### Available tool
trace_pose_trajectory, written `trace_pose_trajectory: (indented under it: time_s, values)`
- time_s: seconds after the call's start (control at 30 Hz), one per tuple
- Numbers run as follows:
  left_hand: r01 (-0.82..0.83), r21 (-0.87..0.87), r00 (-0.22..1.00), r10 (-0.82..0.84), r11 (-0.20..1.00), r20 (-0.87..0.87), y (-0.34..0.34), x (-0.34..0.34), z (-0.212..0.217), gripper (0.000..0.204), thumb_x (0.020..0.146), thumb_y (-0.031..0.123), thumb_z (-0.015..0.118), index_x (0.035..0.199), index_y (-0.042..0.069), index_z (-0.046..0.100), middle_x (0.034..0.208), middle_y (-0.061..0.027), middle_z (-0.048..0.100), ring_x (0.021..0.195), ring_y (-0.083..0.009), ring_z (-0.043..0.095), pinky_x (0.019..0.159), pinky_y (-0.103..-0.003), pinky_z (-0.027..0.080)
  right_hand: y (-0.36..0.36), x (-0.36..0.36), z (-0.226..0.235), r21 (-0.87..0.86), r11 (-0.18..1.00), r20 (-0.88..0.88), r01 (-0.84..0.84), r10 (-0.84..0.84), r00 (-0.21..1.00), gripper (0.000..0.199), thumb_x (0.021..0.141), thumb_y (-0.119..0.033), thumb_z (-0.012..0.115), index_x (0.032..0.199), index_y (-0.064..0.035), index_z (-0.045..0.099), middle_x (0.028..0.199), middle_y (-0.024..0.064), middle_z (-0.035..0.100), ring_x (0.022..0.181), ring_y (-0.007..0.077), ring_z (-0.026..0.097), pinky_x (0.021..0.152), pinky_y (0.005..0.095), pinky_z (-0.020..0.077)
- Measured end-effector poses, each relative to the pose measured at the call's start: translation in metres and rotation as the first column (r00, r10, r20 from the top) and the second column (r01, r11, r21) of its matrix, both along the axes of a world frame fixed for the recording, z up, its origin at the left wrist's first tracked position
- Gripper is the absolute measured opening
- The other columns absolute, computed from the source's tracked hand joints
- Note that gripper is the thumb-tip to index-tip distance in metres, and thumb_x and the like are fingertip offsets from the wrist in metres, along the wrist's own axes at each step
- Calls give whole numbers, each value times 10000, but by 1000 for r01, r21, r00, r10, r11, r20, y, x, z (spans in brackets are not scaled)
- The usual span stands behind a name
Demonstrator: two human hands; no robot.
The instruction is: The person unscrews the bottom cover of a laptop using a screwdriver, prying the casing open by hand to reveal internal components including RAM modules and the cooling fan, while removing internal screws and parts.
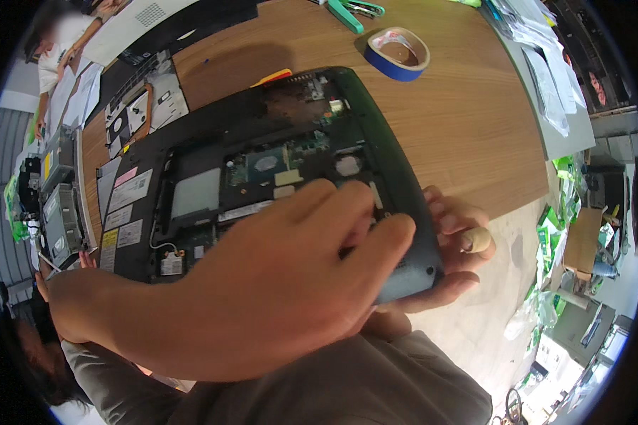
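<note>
An upturned black laptop base (213, 145), its bottom cover off, sits tilted before me with circuit board, open bays and labels showing. My left hand (276, 276) reaches across it from the left. Its fingers are bent and pinched together over the near right part of the base; whatever lies between the fingertips is hidden. At the right corner, my right hand (461, 244) grips the laptop's edge from beneath, fingers curled up beside it. One of those fingers wears a tan bandage (476, 240).
Beyond the laptop lie a blue tape roll (397, 55) and a green-handled tool (347, 14) on the wooden table (468, 106). Another stripped laptop part (149, 103) is at far left. Papers (546, 78) lie at right. A co-worker (60, 53) is at upper left.
</note>
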State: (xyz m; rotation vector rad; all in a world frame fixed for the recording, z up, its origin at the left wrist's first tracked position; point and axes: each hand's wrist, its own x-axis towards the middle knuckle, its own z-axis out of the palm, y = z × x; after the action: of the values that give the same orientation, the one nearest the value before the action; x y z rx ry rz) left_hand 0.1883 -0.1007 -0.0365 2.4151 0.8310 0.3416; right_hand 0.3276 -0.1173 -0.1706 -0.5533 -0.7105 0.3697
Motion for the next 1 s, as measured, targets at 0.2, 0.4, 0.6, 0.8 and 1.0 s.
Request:
trace_pose_trajectory:
  time_s: [0.2,0.4,0.6,0.8,1.0]
  values:
    - [-20,135,998,12,991,60,-16,-6,-16,683,691,210,836,1263,-13,537,991,-138,533,858,-276,574,772,-371,504,-32,-2,-6,-209,965,90,-161,183,979,670,985,-674,408,1282,-73,423,1311,218,446,1216,340,516,1058,517,442]
    - [-13,268,1000,6,963,24,-31,-25,-19,586,744,288,774,1223,8,585,1047,-118,551,904,-275,592,805,-374,527,-40,10,-16,-277,957,272,-80,158,949,629,1008,-605,403,1273,-36,446,1344,266,439,1183,400,540,991,513,486]
    - [-120,232,960,172,965,-219,-54,-58,-8,652,630,333,815,1188,47,639,1046,-93,550,899,-256,577,775,-363,516,-54,33,-16,-390,918,432,-70,250,867,589,976,-568,511,1187,-18,479,1276,262,475,1154,396,550,998,528,468]
    - [-271,129,937,292,954,-193,-75,-65,-23,660,565,306,840,1140,33,665,1024,-89,552,905,-254,580,726,-353,521,-43,65,32,-447,893,818,-53,432,381,491,850,-544,715,1032,-89,677,1124,167,653,1190,362,568,1066,534,386]
    - [-327,93,925,338,941,-174,-88,-65,-63,564,623,233,838,1111,19,653,1020,-108,560,916,-281,590,746,-371,542,-41,66,52,-596,803,758,15,569,-319,227,778,-209,747,1004,-210,770,1096,15,726,1092,182,662,1130,429,351]
